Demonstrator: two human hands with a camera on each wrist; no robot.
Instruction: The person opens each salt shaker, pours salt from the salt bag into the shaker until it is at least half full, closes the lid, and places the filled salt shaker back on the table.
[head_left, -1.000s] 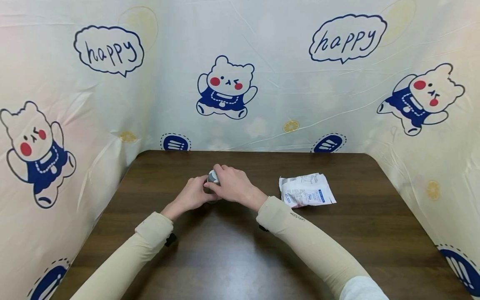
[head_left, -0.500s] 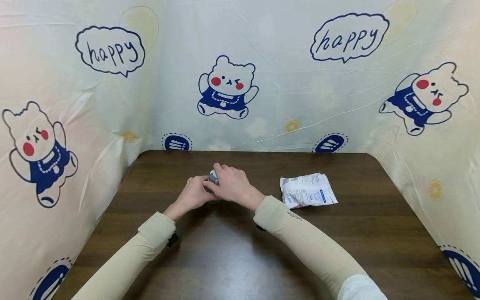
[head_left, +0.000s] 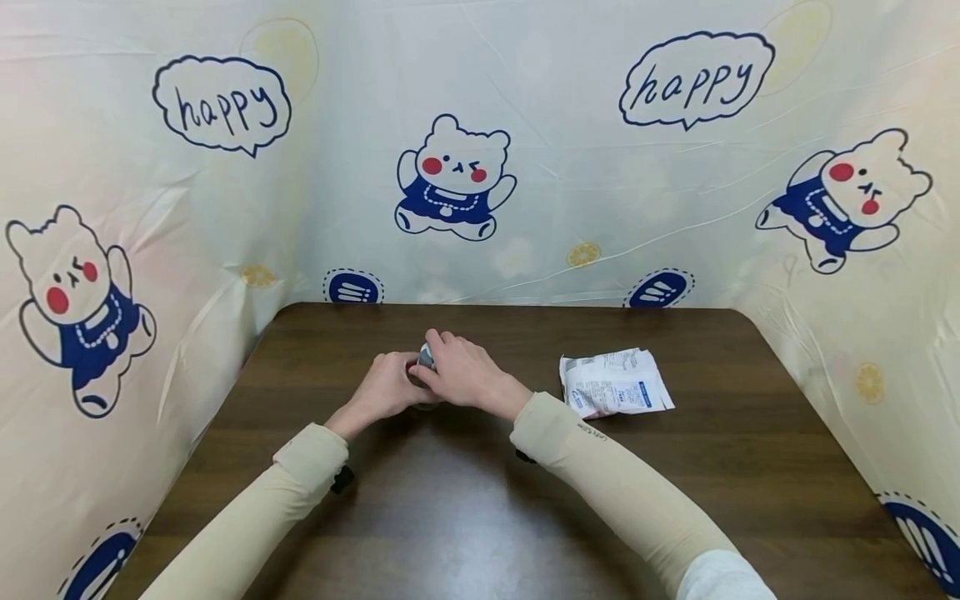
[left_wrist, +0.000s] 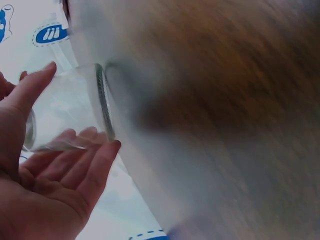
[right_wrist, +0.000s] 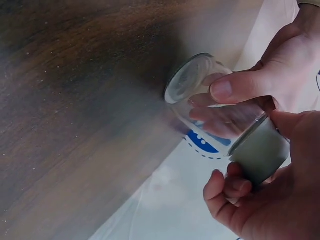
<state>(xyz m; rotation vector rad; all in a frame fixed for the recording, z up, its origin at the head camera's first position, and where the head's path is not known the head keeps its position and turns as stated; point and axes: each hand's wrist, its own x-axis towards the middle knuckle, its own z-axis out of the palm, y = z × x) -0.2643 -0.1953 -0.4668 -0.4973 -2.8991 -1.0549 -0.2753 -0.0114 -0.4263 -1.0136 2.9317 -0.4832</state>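
Note:
A clear glass jar (left_wrist: 70,110) stands on the table, with a grey lid (right_wrist: 261,152) at its top. The left hand (head_left: 384,387) grips the jar's body, thumb on one side and fingers round the other. At the top, the right hand (head_left: 468,375) holds the lid between thumb and curled fingers. Jar and lid touch in the right wrist view. In the head view the hands hide most of the jar.
A white printed packet (head_left: 617,383) lies on the brown wooden table (head_left: 465,517), right of the hands. Printed cloth (head_left: 555,192) hangs behind the table and along both sides.
The right hand has turned slightly at the lid, and less of the lid shows. The left hand stays round the jar; the packet has not moved.

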